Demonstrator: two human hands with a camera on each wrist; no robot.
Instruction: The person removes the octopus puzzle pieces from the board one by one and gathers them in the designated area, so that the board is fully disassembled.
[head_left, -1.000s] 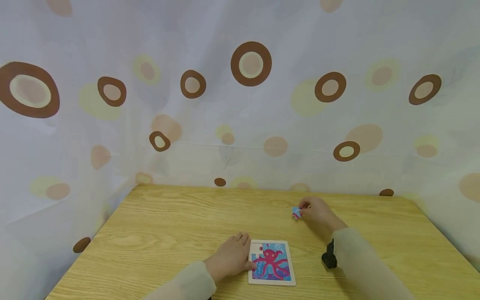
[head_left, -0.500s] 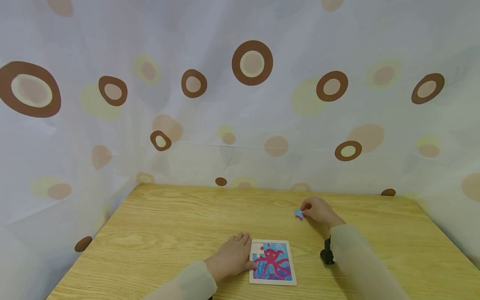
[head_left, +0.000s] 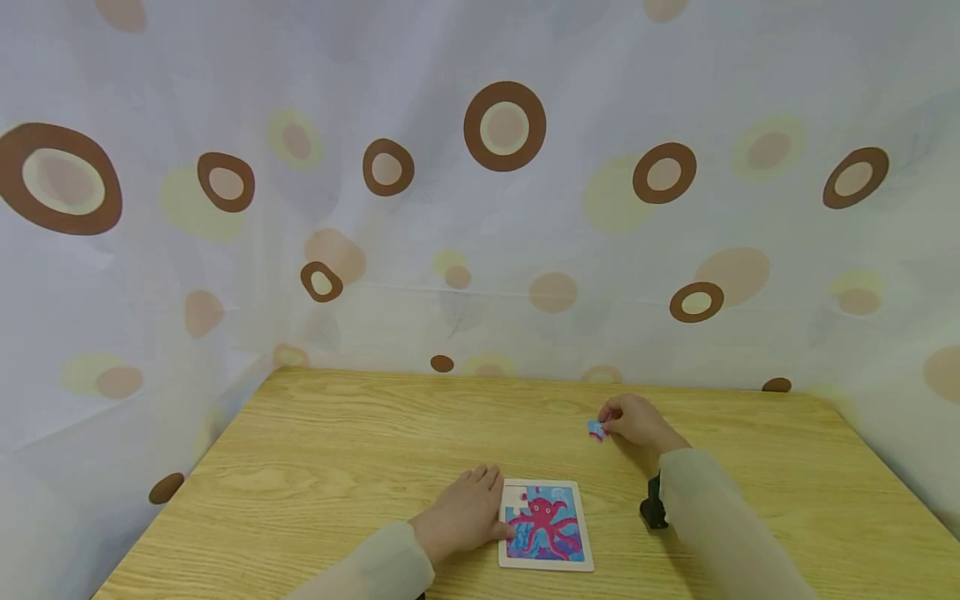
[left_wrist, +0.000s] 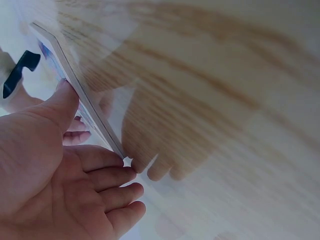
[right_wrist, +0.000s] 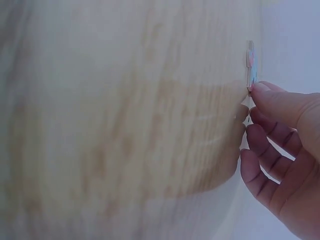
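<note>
Near the front of the table lies a square jigsaw puzzle with a white frame (head_left: 546, 566) and a pink octopus picture. Its upper left corner shows a white gap in the shape of a piece. My left hand (head_left: 465, 512) rests along the frame's left side, fingers extended and thumb over the edge, as the left wrist view also shows at the frame's side (left_wrist: 82, 95). Farther back on the right, my right hand (head_left: 637, 421) pinches a blue and pink puzzle piece (head_left: 596, 430) by its right edge, low at the table. The right wrist view shows this piece (right_wrist: 253, 62) edge-on by the thumb.
The wooden table (head_left: 360, 450) reaches back to a pale curtain (head_left: 420, 233) with brown and beige circles, which also hangs at both sides. A black wrist device (head_left: 655, 504) sits on my right wrist, below the sleeve's cuff.
My right hand and the puzzle piece have shifted slightly, the piece coming a little nearer and turning a bit. The left hand and the framed puzzle stay in place.
</note>
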